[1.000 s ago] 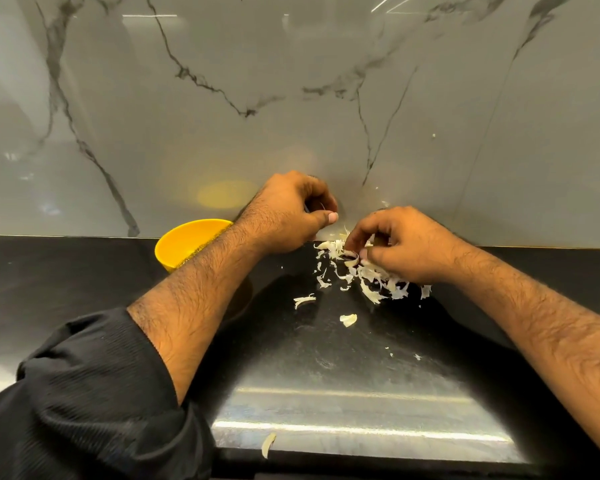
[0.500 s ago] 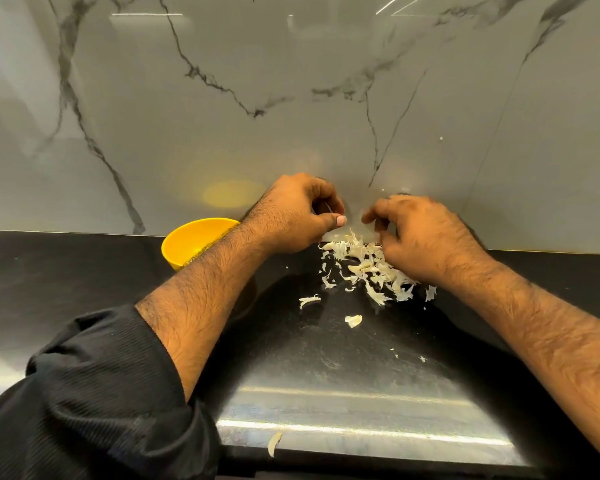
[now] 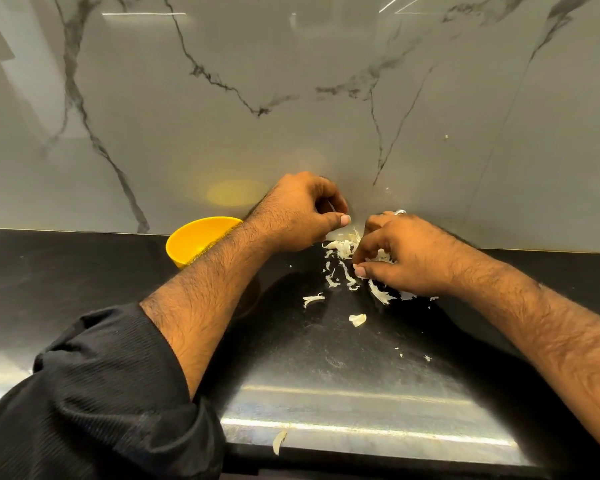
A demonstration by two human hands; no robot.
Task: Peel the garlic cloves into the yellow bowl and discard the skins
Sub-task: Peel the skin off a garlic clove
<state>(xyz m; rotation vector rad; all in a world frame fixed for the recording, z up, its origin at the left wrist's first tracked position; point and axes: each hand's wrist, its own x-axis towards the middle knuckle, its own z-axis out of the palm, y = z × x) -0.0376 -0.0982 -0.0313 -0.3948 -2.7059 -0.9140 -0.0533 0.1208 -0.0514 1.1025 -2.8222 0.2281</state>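
Note:
The yellow bowl (image 3: 194, 237) stands against the wall, partly behind my left forearm; its inside is hidden. A pile of pale garlic skins (image 3: 342, 249) lies on the black counter (image 3: 84, 271) to its right. My left hand (image 3: 300, 216) hovers just left of the pile, fingers curled into a fist with the thumb pressed on top. A thin pale sliver shows between its fingers; the rest of its contents are hidden. My right hand (image 3: 406, 258) rests on the pile, fingertips pinching skins. No whole clove is visible.
Loose skin pieces (image 3: 314, 299) lie in front of the pile, one more (image 3: 357, 319) nearer me, and another (image 3: 279, 441) at the counter's front edge. A marble wall (image 3: 291, 116) rises directly behind the bowl and pile.
My right hand rose from the pile toward the left fist, then dropped back onto the skins. The left hand has stayed curled in place.

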